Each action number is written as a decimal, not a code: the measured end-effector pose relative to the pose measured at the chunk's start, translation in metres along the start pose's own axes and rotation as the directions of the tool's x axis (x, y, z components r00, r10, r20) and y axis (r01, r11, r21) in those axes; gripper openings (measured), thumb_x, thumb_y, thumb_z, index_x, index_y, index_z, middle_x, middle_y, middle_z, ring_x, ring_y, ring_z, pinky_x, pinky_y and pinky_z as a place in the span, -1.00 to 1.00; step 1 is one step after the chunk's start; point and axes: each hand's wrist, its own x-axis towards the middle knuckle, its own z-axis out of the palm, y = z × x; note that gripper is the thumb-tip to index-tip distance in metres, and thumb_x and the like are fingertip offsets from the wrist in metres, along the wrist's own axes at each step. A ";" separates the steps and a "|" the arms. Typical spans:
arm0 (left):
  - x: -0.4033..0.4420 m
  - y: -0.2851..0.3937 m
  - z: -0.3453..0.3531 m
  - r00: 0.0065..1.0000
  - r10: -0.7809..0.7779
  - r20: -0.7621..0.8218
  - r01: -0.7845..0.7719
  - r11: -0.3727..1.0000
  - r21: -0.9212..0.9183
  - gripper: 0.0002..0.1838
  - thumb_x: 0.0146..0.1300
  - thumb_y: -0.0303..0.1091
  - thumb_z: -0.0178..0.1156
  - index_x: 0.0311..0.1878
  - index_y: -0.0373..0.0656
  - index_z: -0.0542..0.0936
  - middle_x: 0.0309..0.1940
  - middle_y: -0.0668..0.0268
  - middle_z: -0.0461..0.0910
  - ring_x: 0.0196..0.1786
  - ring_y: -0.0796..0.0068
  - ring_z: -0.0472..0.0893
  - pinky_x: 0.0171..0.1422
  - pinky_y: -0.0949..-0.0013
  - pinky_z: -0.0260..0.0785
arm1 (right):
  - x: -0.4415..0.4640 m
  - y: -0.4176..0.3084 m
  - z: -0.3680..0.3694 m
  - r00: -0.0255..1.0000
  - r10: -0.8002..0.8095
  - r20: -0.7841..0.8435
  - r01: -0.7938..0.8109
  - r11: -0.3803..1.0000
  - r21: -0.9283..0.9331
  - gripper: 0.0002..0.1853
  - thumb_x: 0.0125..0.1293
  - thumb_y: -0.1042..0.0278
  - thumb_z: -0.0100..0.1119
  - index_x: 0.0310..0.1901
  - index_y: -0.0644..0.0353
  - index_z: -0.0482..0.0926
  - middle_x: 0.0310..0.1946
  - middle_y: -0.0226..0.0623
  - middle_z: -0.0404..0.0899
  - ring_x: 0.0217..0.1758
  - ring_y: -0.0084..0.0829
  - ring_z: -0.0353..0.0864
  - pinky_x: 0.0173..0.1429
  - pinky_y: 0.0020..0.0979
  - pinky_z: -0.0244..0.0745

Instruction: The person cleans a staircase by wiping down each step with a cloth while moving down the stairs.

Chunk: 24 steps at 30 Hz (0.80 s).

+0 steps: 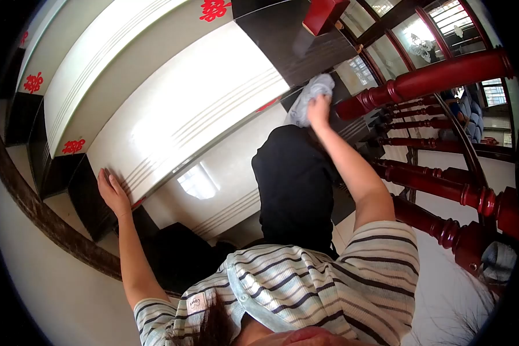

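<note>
The grey cloth (318, 86) lay upper right of centre, its long axis slanting up rightward, gripped by the right hand (319, 109), while the left hand (115, 194) (well apart from it) rested open on the pale step (184, 104) at the frame's middle left.

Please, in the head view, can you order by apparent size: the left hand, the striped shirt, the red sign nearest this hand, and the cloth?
1. Striped shirt; its nearness to the camera enlarges it
2. Cloth
3. Left hand
4. Red sign
</note>
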 end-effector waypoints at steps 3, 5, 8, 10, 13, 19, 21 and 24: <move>0.000 -0.003 0.000 1.000 -0.008 0.009 0.008 1.000 -0.011 -0.54 0.44 -0.18 -0.12 0.22 -0.35 0.36 0.17 -0.02 0.41 0.22 0.02 0.39 0.32 0.16 0.19 | 0.053 -0.022 -0.056 1.000 0.016 0.018 -0.008 0.922 -0.388 -0.82 0.13 0.54 0.03 -0.24 0.38 0.57 -0.02 0.22 0.39 0.16 0.11 0.29 0.21 -0.05 0.23; 0.000 0.003 -0.003 1.000 -0.013 0.009 0.013 1.000 -0.010 -0.55 0.45 -0.18 -0.12 0.22 -0.34 0.36 0.16 -0.01 0.41 0.22 0.04 0.40 0.32 0.17 0.19 | 0.073 -0.001 -0.047 0.984 -0.026 0.174 0.135 0.750 -0.648 -0.73 0.21 0.43 -0.01 -0.12 0.34 0.60 0.05 0.12 0.39 0.20 0.10 0.26 0.21 0.02 0.25; 0.000 -0.001 -0.001 1.000 0.002 -0.004 -0.002 1.000 -0.001 -0.55 0.45 -0.20 -0.13 0.22 -0.35 0.36 0.15 -0.02 0.42 0.21 0.06 0.41 0.31 0.18 0.20 | 0.069 0.021 0.000 0.873 0.375 0.311 -0.029 0.677 -0.735 -0.60 0.35 0.24 -0.10 0.07 0.31 0.53 0.24 -0.03 0.31 0.36 0.27 0.02 0.23 0.19 0.20; 0.001 0.002 -0.001 1.000 -0.015 0.002 0.015 0.999 -0.032 -0.55 0.45 -0.20 -0.13 0.22 -0.36 0.36 0.15 -0.02 0.43 0.21 0.06 0.42 0.30 0.18 0.21 | 0.072 0.021 0.011 0.871 0.403 0.280 -0.079 0.678 -0.731 -0.61 0.36 0.25 -0.12 0.08 0.30 0.53 0.25 -0.02 0.30 0.37 0.29 0.00 0.23 0.20 0.19; 0.000 0.000 -0.002 0.999 -0.039 -0.003 0.038 0.996 -0.078 -0.55 0.45 -0.21 -0.13 0.21 -0.38 0.36 0.15 -0.03 0.43 0.21 0.06 0.42 0.30 0.19 0.22 | 0.051 0.023 0.014 0.918 0.336 0.212 -0.051 0.630 -0.775 -0.66 0.34 0.32 -0.10 0.02 0.29 0.55 0.18 -0.03 0.36 0.29 0.25 0.17 0.16 0.08 0.34; -0.002 -0.001 -0.001 0.999 -0.044 -0.016 0.043 0.997 -0.056 -0.54 0.45 -0.20 -0.13 0.22 -0.38 0.36 0.17 -0.02 0.42 0.22 0.06 0.41 0.32 0.19 0.21 | -0.050 0.005 -0.047 0.732 -0.425 0.533 0.650 0.672 -0.355 -0.81 0.19 0.41 0.02 -0.20 0.22 0.57 -0.03 -0.12 0.44 0.07 -0.12 0.42 0.04 -0.32 0.50; -0.001 -0.001 -0.003 1.000 -0.015 -0.005 0.015 0.999 -0.031 -0.53 0.45 -0.19 -0.15 0.22 -0.37 0.36 0.17 0.00 0.42 0.23 0.07 0.40 0.32 0.19 0.20 | -0.073 0.012 -0.081 0.776 -0.411 0.479 0.382 0.910 0.161 -0.79 0.21 0.46 0.00 -0.16 0.23 0.56 0.00 -0.13 0.48 0.11 -0.25 0.45 0.08 -0.38 0.45; -0.001 -0.002 -0.002 0.999 -0.046 0.008 0.046 0.997 -0.059 -0.53 0.45 -0.18 -0.15 0.22 -0.36 0.36 0.17 0.01 0.42 0.23 0.06 0.39 0.32 0.19 0.20 | -0.087 0.045 -0.122 0.841 0.271 0.468 -0.472 0.791 0.390 -0.70 0.19 0.56 -0.03 -0.05 0.24 0.56 -0.10 -0.26 0.54 0.00 -0.43 0.49 0.02 -0.42 0.42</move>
